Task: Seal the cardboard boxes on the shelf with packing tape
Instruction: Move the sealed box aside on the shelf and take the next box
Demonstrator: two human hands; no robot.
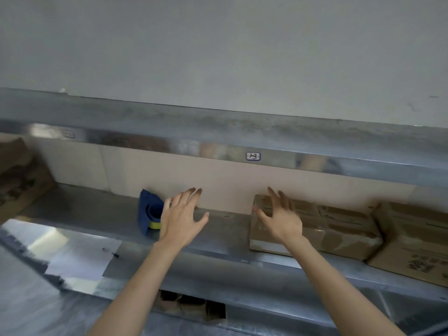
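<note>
A blue tape dispenser [148, 212] with a yellowish roll stands on the metal shelf [97, 212]. My left hand [181, 217] hovers just right of it, fingers spread, holding nothing. To the right lies a taped cardboard box [339, 229], shiny tape over its top and front. My right hand [281, 217] is spread over the left end of that box; whether it touches the box I cannot tell.
A second cardboard box [412, 248] with print sits at the far right, touching the taped one. Another printed box [19, 175] stands at the left end. An upper shelf rail [218, 141] carries a small label [253, 156]. A pen [110, 252] lies on a lower surface at the left.
</note>
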